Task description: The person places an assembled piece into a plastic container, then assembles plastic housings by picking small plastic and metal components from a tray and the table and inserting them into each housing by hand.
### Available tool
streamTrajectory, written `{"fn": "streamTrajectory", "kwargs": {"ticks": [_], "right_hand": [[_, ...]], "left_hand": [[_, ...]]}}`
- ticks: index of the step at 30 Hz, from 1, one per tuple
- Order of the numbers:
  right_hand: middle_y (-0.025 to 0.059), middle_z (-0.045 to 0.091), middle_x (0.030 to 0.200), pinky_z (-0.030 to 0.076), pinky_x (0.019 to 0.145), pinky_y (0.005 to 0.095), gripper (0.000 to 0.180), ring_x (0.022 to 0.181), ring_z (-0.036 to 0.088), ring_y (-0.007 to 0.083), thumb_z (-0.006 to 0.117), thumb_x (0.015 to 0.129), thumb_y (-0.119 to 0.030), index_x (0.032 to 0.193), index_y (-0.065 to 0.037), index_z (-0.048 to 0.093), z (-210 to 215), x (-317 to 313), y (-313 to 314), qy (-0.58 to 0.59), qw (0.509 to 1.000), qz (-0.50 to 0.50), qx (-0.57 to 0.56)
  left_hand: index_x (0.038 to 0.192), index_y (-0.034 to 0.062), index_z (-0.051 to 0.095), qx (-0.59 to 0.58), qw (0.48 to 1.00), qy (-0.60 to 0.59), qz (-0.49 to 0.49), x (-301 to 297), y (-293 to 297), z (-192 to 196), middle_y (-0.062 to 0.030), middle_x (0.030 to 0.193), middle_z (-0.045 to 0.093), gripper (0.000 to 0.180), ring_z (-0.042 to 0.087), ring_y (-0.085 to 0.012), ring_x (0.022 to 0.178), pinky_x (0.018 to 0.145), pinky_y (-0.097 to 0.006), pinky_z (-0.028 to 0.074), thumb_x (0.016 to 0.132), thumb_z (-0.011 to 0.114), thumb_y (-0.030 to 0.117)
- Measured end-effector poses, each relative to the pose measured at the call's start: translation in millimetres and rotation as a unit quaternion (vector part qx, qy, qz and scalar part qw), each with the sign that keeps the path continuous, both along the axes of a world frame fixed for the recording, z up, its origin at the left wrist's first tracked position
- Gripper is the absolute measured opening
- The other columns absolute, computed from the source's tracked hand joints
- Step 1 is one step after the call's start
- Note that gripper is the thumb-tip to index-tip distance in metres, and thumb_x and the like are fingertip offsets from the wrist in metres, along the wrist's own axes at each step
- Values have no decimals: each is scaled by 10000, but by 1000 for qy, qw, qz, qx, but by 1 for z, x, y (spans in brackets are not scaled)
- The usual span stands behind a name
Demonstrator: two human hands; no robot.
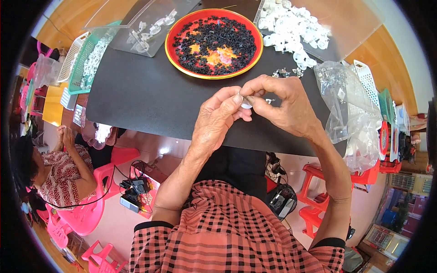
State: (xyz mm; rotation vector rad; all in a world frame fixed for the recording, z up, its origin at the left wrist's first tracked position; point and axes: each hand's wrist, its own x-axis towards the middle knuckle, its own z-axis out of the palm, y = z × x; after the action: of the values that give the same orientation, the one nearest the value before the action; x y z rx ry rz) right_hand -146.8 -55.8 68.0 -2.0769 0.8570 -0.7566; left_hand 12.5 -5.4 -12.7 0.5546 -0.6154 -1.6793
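Above the near part of the dark table [145, 100], my two hands meet fingertip to fingertip. My left hand [217, 114] pinches a small white plastic part [246, 105] between thumb and fingers. My right hand [284, 104] has thumb and forefinger closed at the top of that part; whether they hold a separate tiny piece is hidden. Just beyond my hands stands a round red tray [169, 45] with a yellow rim, with many small black parts [214, 50] spread in it. Small metal pieces [283, 73] lie beyond my right hand.
White plastic parts [293, 27] are heaped in a clear bin at far right. Another clear bin [152, 52] with fewer parts stands left. A clear bag [332, 86] hangs over the table's right edge. At left sits another person [68, 168], hands together, beside a green basket [77, 75].
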Motion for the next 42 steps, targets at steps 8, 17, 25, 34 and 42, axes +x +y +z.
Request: {"fn": "streamTrajectory", "kwargs": {"ticks": [8, 17, 25, 34, 42], "right_hand": [[70, 668, 723, 525, 661, 245, 124, 726, 682, 110, 644, 804, -58, 920, -15, 648, 3, 3, 5, -8, 999, -17, 30], [45, 657, 711, 497, 644, 252, 95, 683, 652, 112, 682, 796, -55, 866, -28, 624, -2, 8, 13, 42, 996, -59, -58], [80, 600, 939, 517, 635, 278, 104, 716, 655, 152, 648, 777, 36, 840, -3, 575, -15, 10, 17, -28, 994, -65, -87], [62, 577, 896, 525, 593, 245, 104, 705, 641, 115, 669, 789, 12, 888, -15, 653, -15, 5, 20, -10, 995, -73, -66], [48, 589, 825, 474, 575, 250, 175, 627, 571, 118, 669, 782, 14, 947, -45, 669, -21, 1, 15, -38, 995, -60, -71]], "left_hand": [[1123, -11, 571, 19, 1000, 7, 16, -1, 0, 0, -88, 948, 625, 245, 627, -157, 819, 740, -324, 539, 941, 571, 153], [1123, -11, 569, 24, 999, 0, 26, -2, -1, -2, -91, 945, 622, 242, 624, -156, 814, 735, -318, 540, 943, 568, 151], [1143, -15, 555, 16, 999, 26, -9, 1, -2, -2, -93, 964, 619, 304, 613, -162, 830, 757, -324, 518, 949, 567, 219], [1158, -18, 539, 1, 999, 37, 0, 2, -1, 0, -106, 1004, 611, 312, 611, -170, 833, 761, -330, 516, 956, 555, 218], [1165, -27, 522, 1, 998, 56, -34, 6, -2, -2, -111, 1007, 606, 333, 605, -175, 822, 751, -337, 518, 964, 538, 238]]}}
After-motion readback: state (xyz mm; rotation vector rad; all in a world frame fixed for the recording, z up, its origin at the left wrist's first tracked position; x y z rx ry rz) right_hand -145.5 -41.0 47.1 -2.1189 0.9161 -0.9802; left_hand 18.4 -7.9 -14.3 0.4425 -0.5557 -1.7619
